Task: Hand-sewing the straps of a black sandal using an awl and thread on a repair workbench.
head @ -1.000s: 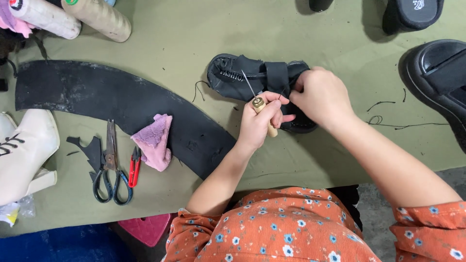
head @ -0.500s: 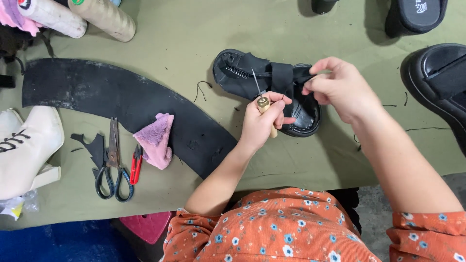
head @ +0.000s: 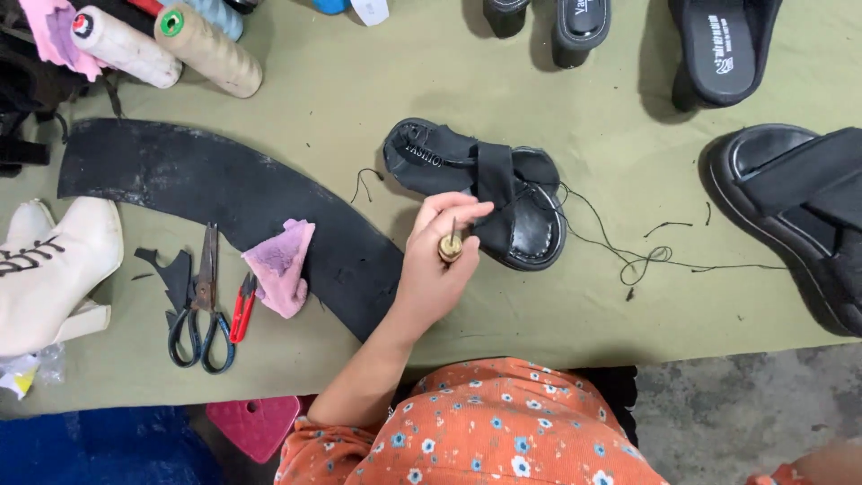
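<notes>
Your left hand (head: 435, 265) is clamped on a wooden-handled awl (head: 451, 244), fingertips touching the black sandal (head: 480, 189) lying on the green counter (head: 557, 305). Your right hand is out of view. Black thread (head: 646, 259) trails right from the sandal. Scissors (head: 205, 301) and a pink cloth (head: 281, 265) lie well left, by a curved black sheet (head: 206, 193).

table (head: 557, 305): olive cloth | on it: black sandal (head: 485, 184), curved black sheet (head: 224, 193), scissors (head: 202, 301), white boot (head: 49, 269), 2 thread spools (head: 171, 45)

Left hand (head: 437, 260) is reaching forward from the orange-sleeved torso, forearm bare, fingers curling closed around a small tool. Right hand is lying outside view.
</notes>
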